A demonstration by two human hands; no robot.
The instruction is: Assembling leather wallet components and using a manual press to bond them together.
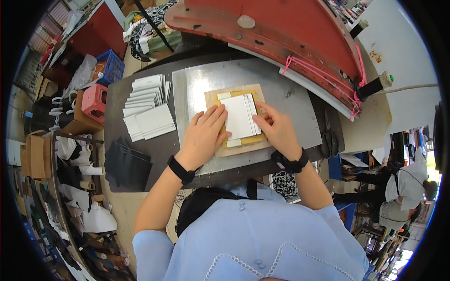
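Observation:
A small stack of white rectangular panels [240, 114] lies on a yellow framed block [257, 138], which rests on a pale square board [220, 151] over a metal plate [300, 117]. My left hand [206, 133] lies with fingers stretched along the left edge of the panels, its thumb near their lower left corner. At the right edge, my right hand [277, 129] has thumb and forefinger closed on the panels; its other fingers curl out of clear sight. Dark bands circle both my wrists. Several more white panels [150, 122] lie fanned in piles on the table, left of the plate.
Black sheets [126, 164] lie at the table's near left. A red machine arm [281, 33] with pink cord overhangs the far side. Dark-handled scissors [329, 138] lie at the right edge. A pink stool [95, 103] and loaded shelf [77, 182] stand left; another person [405, 187] is at right.

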